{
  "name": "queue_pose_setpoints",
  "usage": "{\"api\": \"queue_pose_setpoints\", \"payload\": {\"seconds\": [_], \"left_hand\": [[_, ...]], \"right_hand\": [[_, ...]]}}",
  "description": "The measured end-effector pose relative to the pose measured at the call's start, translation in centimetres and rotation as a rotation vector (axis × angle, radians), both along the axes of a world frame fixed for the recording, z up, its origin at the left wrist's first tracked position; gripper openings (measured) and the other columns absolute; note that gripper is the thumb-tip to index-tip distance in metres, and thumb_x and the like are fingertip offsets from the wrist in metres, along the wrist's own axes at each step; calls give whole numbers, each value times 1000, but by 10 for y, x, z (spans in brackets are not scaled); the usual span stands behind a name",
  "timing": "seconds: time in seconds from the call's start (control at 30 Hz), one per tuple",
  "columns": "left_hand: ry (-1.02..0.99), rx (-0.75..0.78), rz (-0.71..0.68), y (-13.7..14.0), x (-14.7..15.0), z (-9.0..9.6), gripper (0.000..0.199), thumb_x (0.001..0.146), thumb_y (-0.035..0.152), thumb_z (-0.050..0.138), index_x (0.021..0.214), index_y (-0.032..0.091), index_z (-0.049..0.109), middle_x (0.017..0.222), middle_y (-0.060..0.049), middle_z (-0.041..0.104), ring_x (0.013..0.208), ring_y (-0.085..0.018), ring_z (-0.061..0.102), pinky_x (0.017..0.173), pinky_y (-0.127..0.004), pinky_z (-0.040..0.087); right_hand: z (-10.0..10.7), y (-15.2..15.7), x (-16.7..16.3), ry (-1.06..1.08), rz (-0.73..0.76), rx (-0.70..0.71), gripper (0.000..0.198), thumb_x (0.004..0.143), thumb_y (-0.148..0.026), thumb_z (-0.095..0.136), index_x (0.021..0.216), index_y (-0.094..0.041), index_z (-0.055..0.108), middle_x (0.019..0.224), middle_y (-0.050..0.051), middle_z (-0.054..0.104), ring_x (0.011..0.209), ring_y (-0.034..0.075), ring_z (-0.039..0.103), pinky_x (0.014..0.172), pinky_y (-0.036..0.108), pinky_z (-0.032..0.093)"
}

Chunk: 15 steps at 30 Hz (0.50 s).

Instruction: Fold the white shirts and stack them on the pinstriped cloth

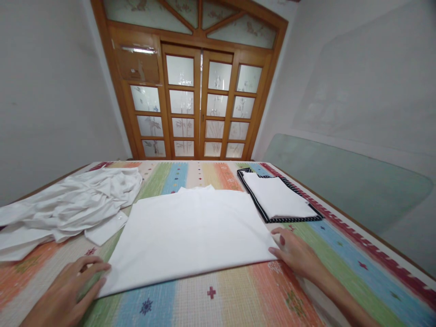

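Head view: our left hand (70,290) and right hand (295,254), fingers open, rest flat at the folded white garment's (190,231) near corners, mid-bed. Risk: dragging either hand would rumple the fold.

Head view, ours alone

We look forward and down, close over the striped bed (238,295), facing the wooden doors (200,104).

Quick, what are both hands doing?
Left hand: open, fingertips touching the flat white folded cloth.
Right hand: open, fingertips on its other corner.
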State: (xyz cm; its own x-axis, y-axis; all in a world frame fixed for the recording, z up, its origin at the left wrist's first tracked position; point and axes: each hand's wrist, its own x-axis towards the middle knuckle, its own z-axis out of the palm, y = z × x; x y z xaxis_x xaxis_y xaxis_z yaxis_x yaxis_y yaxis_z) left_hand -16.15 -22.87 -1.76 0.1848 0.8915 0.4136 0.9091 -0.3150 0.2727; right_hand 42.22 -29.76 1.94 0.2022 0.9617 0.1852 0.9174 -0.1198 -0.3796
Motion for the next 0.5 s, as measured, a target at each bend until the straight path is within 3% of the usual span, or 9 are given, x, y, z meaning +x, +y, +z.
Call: {"api": "queue_pose_setpoints", "payload": {"seconds": [0.1,0.23,0.33,0.5], "left_hand": [[59,-10,-93,11,22,21,53,84,63,42,104,25,73,111,-10,70,107,-29,63,100,-42,48],[135,-59,-227,26,76,38,61,87,62,39,122,19,65,127,-12,65,120,-28,58,107,-43,43],[208,-100,-276,34,120,44,66,91,62,34,133,16,57,141,-13,55,131,-28,49,109,-44,41],[311,-209,-441,34,175,44,82,88,70,34,151,16,31,156,-12,33,145,-31,27,116,-47,29]], "right_hand": [[7,19,-18,-48,90,125,33,81,-42,62,106,-21,61,96,8,64,91,26,61,86,39,46],[13,48,-65,-48,309,275,39,92,-45,51,118,-17,56,113,14,62,109,30,56,98,48,43],[16,64,-106,-55,492,246,56,92,-52,50,133,-14,48,129,18,57,121,31,51,104,50,41],[15,71,-150,-115,782,92,91,85,-70,49,150,-9,30,156,18,31,147,29,18,119,46,23]]}}
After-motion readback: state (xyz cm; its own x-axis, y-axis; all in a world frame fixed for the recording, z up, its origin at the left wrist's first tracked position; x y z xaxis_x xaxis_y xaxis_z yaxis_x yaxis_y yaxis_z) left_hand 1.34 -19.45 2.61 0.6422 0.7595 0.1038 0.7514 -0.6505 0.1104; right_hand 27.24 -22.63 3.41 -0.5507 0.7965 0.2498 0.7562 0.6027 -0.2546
